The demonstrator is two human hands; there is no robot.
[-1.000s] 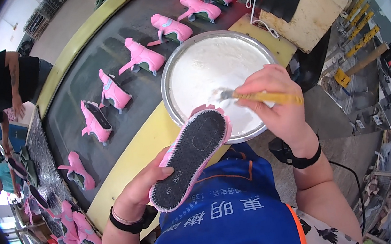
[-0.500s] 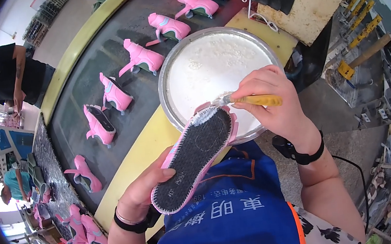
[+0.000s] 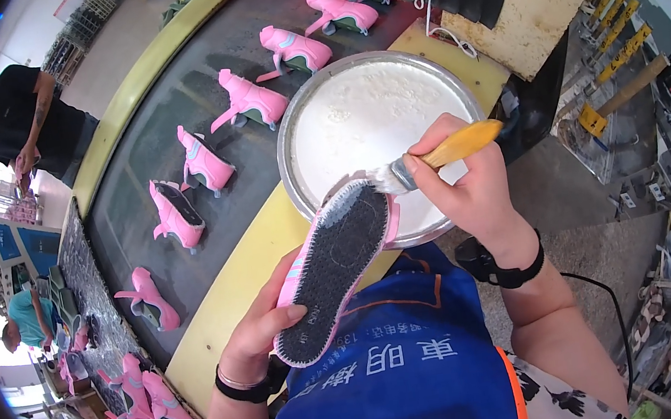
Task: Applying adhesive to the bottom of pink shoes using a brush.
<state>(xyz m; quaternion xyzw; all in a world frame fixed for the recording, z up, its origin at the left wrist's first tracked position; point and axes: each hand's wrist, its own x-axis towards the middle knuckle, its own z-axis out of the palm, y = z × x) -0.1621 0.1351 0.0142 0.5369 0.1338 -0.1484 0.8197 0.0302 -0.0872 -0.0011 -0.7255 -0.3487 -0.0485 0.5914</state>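
Observation:
A pink shoe upper point(image 3: 332, 270) is held sole up in my left hand point(image 3: 263, 317), whose thumb presses on the dark grey bottom near the heel. White stitching runs round its edge, and the toe end looks wet with a whitish coat. My right hand point(image 3: 468, 193) grips a paintbrush point(image 3: 452, 147) by its yellow wooden handle. The white-coated bristles touch the toe edge of the upper. Right behind it stands a round metal basin point(image 3: 291, 171) of white liquid, partly covered by my right hand and the brush.
Several pink shoe uppers point(image 3: 251, 101) lie in a row on the dark conveyor belt point(image 3: 125, 164), edged by a yellow border point(image 3: 223, 319). More uppers are piled at lower left. A person point(image 3: 27, 122) in black stands across the belt. Yellow-marked hammers point(image 3: 623, 57) are at right.
The brush has swung round, its handle now pointing up and right, and its bristles have moved to the toe's right edge. The upper has tilted slightly; the belt's uppers have shifted slightly right.

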